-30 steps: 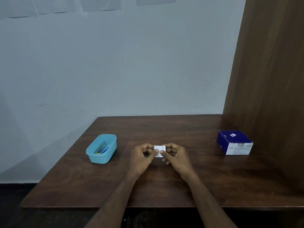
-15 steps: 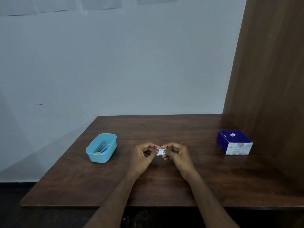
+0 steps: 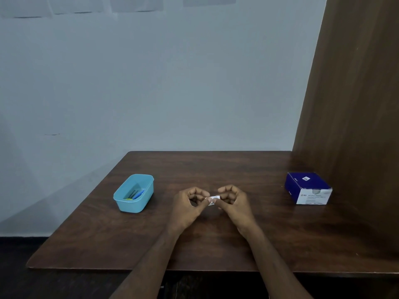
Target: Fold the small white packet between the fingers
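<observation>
A small white packet (image 3: 212,199) is held just above the middle of the brown wooden table (image 3: 216,244). My left hand (image 3: 190,207) pinches its left end between thumb and forefinger, the other fingers curled. My right hand (image 3: 234,201) pinches its right end the same way. Only a narrow, crumpled strip of the packet shows between the fingertips.
A light blue plastic tub (image 3: 134,193) with a few thin blue and yellow items inside stands at the left. A dark blue and white box (image 3: 308,188) sits at the right, close to a tall wooden panel (image 3: 354,104). A pale wall rises behind the table.
The packet was flat and square between my hands a second ago; now it is narrower and crumpled, and both hands have turned slightly while pinching it.
</observation>
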### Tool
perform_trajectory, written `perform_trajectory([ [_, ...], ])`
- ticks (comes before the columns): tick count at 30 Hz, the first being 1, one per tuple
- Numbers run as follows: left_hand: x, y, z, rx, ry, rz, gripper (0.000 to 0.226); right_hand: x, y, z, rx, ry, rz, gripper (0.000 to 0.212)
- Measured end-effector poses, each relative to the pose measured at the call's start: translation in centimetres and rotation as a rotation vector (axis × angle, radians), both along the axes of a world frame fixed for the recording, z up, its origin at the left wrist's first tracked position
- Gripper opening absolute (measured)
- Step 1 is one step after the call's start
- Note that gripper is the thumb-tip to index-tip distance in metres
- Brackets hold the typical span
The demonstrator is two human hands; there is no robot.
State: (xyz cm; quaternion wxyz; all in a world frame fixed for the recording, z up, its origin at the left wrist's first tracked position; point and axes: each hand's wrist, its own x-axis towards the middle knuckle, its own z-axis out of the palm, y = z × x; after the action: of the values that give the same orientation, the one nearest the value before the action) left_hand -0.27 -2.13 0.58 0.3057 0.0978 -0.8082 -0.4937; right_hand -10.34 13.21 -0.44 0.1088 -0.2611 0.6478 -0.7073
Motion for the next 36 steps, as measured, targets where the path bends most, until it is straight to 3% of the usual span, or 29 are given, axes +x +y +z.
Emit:
perform_trajectory([
  [3,-0.04,-0.14,-0.06,0.003,-0.007,-0.033,0.022,-0.17,-0.04,-0.07,-0.017,-0.010,-0.003,0.035],
  [12,-0.18,0.04,-0.19,-0.042,-0.024,-0.030,0.012,-0.37,-0.01,-0.11,-0.057,-0.005,-0.044,0.019],
  [19,-0.07,-0.17,-0.33,0.000,-0.039,-0.068,0.008,-0.13,-0.01,-0.43,0.007,0.122,-0.134,0.008],
  [25,-0.08,-0.22,-0.19,-0.028,0.021,-0.113,0.004,-0.10,-0.16,-0.31,0.129,0.227,-0.029,0.019],
  [30,-0.13,-0.45,-0.32,-0.076,0.040,-0.032,0.008,0.30,-0.12,-0.02,0.163,0.212,0.044,0.020],
  [33,-0.25,-0.57,-0.40,-0.055,0.054,-0.007,0.015,0.42,-0.09,0.02,0.118,0.199,0.084,0.014],
  [36,-0.05,-0.44,-0.16,-0.048,0.050,-0.010,0.013,0.22,-0.20,-0.06,0.062,0.162,0.087,0.030],
])
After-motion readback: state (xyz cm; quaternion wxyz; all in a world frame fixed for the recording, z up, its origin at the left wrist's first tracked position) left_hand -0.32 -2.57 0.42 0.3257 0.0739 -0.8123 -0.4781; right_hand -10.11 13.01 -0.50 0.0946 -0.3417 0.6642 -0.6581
